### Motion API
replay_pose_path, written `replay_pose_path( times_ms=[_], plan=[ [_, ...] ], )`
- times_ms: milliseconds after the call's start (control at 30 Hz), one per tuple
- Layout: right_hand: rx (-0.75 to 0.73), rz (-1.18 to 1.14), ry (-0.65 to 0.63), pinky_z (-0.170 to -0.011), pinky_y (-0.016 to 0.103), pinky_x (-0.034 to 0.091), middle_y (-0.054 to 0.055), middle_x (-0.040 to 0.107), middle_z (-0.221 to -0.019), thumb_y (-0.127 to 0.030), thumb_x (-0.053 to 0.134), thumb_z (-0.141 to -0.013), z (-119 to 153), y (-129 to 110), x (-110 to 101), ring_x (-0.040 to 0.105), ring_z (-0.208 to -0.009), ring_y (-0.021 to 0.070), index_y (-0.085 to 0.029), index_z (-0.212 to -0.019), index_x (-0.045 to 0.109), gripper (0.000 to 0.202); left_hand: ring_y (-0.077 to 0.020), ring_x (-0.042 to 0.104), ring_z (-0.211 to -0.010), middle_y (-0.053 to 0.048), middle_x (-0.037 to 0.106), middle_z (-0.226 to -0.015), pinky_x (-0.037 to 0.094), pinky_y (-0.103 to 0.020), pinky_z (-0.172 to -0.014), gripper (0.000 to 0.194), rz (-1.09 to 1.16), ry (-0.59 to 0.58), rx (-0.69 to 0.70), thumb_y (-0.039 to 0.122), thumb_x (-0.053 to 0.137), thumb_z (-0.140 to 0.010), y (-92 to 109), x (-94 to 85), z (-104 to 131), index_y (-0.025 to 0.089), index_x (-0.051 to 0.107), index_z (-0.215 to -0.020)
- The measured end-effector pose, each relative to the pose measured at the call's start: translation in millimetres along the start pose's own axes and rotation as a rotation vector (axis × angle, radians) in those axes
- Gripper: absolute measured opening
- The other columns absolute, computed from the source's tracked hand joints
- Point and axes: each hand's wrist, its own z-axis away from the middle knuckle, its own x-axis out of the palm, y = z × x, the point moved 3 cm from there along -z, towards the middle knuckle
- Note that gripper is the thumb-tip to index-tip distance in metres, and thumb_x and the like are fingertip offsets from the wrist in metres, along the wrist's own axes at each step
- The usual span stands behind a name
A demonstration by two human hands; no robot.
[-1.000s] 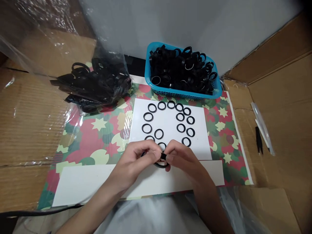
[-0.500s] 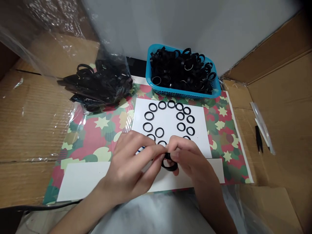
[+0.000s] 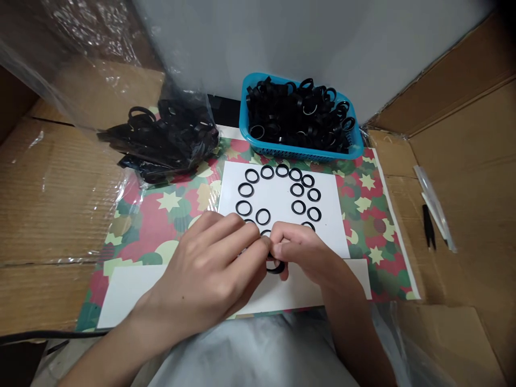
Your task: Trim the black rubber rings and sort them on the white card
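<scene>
A black ring [image 3: 276, 268] is held over the front of the white sheet [image 3: 278, 196], its near rim showing below my fingers. My right hand [image 3: 308, 251] pinches it from the right, with thumb and forefinger closed at its far side. Against the same side, the closed fingers of my left hand [image 3: 220, 263] press in from the left. Their tips and part of the ring are hidden. Just beyond my hands, several similar rings lie flat on the sheet in a loose loop, among them one ring [image 3: 263, 216] inside the loop.
A blue basket [image 3: 300, 153] heaped with black rings stands at the back. To its left sits a clear plastic bag [image 3: 169, 142] of black rings. Black tweezers [image 3: 429, 228] and clear strips [image 3: 437, 209] lie on the cardboard at right. A white strip [image 3: 133, 287] runs along the front.
My left hand has rolled over, so its back covers more and its fingertips are hidden. The ring has tipped and shifted slightly left. A blue-and-white striped thing under my left hand is now hidden.
</scene>
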Motion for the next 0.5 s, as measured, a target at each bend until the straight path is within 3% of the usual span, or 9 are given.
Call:
replay_pose_path(
  times_ms=[133,300,500],
  plan=[
    [-0.005,0.115,-0.008,-0.059,0.023,0.045,-0.003,0.057,-0.070,-0.028,0.055,-0.076,5.2,-5.2,-2.0,0.056,-0.063,0.0102,-0.019,-0.073,0.051,0.010,-0.0141,0.039,-0.060,0.000,0.053,-0.062,0.028,-0.030,-0.055,0.008,-0.017,0.015,0.012,0.013,0.058,-0.080,-0.7,6.0,-2.6,0.015,0.058,-0.073],
    [0.006,0.357,0.112,-0.064,0.025,0.043,-0.003,0.057,-0.067,-0.020,0.046,-0.080,15.1,-17.3,1.3,0.056,-0.066,0.0115,-0.020,-0.071,0.048,0.009,-0.0143,0.041,-0.060,0.000,0.051,-0.061,0.030,-0.030,-0.055,0.008,0.028,0.045,-0.026,0.014,0.057,-0.079,-3.1,14.1,-1.0,0.015,0.058,-0.072],
    [-0.069,0.454,0.167,-0.056,0.022,0.040,-0.004,0.053,-0.058,-0.019,0.045,-0.080,15.7,-13.1,1.8,0.056,-0.060,0.0111,-0.021,-0.067,0.046,0.014,-0.0113,0.047,-0.059,0.001,0.053,-0.061,0.037,-0.026,-0.055,0.010,0.547,0.077,-0.318,0.009,0.054,-0.075,-16.0,26.4,2.2,0.016,0.059,-0.070]
  ],
)
